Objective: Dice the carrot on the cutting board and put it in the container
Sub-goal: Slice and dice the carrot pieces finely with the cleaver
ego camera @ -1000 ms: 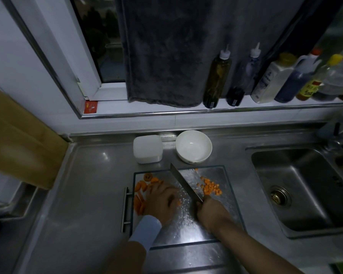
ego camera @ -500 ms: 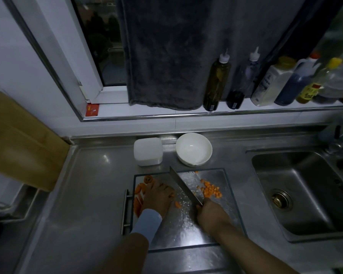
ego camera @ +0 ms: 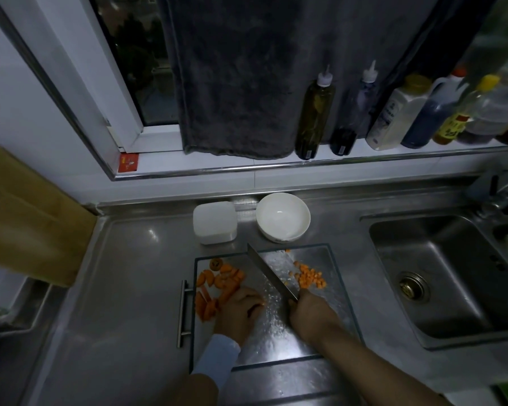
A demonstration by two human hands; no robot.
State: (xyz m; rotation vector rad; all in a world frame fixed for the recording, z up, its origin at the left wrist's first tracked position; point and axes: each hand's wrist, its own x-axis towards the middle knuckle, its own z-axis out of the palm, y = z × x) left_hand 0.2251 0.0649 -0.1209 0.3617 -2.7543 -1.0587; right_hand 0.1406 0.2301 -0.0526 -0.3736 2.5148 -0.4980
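A clear cutting board (ego camera: 333,260) with a metal handle on its left lies on the steel counter. Carrot slices (ego camera: 219,281) are piled on its left part and a small heap of diced carrot (ego camera: 308,276) sits on its right. My right hand (ego camera: 308,313) grips the handle of a knife (ego camera: 272,272), whose blade slants across the board between the two piles. My left hand (ego camera: 241,310) rests on the board just left of the blade, fingers curled over a carrot piece that is mostly hidden. A white square container (ego camera: 214,222) stands behind the board.
A white bowl (ego camera: 282,216) stands to the right of the container. A steel sink (ego camera: 440,276) lies to the right of the board. Several bottles (ego camera: 314,112) line the window ledge, a grey towel (ego camera: 235,77) hangs above, and a wooden board (ego camera: 27,218) leans at the left.
My left hand reached up to the carrot slices, then drew back toward me with fingers curled. The slices it covered now show. The knife stayed between the piles.
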